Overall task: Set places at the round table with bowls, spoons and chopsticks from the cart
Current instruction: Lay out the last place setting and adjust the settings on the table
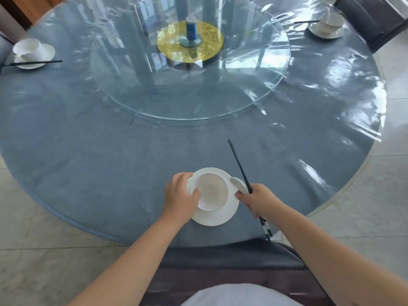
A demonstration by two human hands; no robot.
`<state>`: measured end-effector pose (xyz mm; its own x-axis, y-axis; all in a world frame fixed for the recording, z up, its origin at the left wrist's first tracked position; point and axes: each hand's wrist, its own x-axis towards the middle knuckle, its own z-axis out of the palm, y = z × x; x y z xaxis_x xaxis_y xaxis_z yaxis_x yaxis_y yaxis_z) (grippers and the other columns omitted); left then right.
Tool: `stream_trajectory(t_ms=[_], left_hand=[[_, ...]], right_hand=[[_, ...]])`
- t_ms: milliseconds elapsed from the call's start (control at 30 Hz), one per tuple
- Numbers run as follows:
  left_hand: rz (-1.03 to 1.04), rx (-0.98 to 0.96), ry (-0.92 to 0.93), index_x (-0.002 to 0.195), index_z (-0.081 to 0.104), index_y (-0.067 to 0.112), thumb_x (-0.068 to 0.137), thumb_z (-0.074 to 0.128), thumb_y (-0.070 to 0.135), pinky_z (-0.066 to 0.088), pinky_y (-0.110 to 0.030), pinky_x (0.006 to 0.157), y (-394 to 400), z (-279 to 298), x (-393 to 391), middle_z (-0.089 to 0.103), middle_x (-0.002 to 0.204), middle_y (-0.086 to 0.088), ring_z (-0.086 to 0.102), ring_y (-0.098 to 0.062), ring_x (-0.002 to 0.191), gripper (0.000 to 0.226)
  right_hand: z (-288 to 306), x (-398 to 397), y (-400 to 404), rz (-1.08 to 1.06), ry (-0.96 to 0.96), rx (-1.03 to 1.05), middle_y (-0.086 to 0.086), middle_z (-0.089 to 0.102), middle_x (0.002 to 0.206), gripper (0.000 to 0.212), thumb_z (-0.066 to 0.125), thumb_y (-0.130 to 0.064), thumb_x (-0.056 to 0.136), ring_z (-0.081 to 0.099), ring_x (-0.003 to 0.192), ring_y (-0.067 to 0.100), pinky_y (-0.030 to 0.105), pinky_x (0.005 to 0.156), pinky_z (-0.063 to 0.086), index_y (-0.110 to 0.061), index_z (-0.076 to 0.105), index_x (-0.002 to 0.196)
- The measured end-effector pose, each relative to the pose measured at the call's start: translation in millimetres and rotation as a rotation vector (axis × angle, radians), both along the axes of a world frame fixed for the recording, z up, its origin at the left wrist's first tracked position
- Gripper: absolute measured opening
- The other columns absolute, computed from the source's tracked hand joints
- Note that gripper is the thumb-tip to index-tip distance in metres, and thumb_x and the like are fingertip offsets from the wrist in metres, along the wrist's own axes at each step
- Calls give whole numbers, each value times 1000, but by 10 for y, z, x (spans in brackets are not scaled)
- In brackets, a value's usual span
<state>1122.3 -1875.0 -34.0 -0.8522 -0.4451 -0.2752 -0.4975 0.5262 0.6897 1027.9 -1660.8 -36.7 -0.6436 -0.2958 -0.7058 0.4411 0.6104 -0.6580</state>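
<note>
A white bowl (213,192) sits on a white plate (217,217) at the near edge of the round table (110,151). My left hand (181,195) grips the bowl's left rim, thumb inside it. My right hand (258,200) holds black chopsticks (239,163) and a white spoon (238,184) together, just right of the bowl. The spoon's bowl end lies over the plate's right rim. The chopsticks point away across the table, and their banded ends stick out behind my hand.
Two set places stand on the table: a bowl, plate and chopsticks at far left (33,53) and at far right (329,26). A glass turntable (189,89) with a bottle (191,27) fills the middle. A dark chair (231,261) is right below me.
</note>
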Motion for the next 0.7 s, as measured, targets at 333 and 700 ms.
stream_trajectory(t_ms=[333,700], left_hand=[[-230,206,1,82,64,19,95,58,24,42,-26,55,59,91,-25,58,56,6,51,-3,51,15],[121,-48,-29,97,58,26,93,52,35,45,-32,71,207,-81,-77,59,95,6,57,-17,82,12]], right_hand=[[410,139,-53,201,-120,-227,6,70,69,13,69,-22,87,51,44,14,21,44,40,-9,66,88],[-45,135,-31,-521,-86,-415,7,53,54,19,70,-3,85,30,38,13,20,38,26,-5,55,73]])
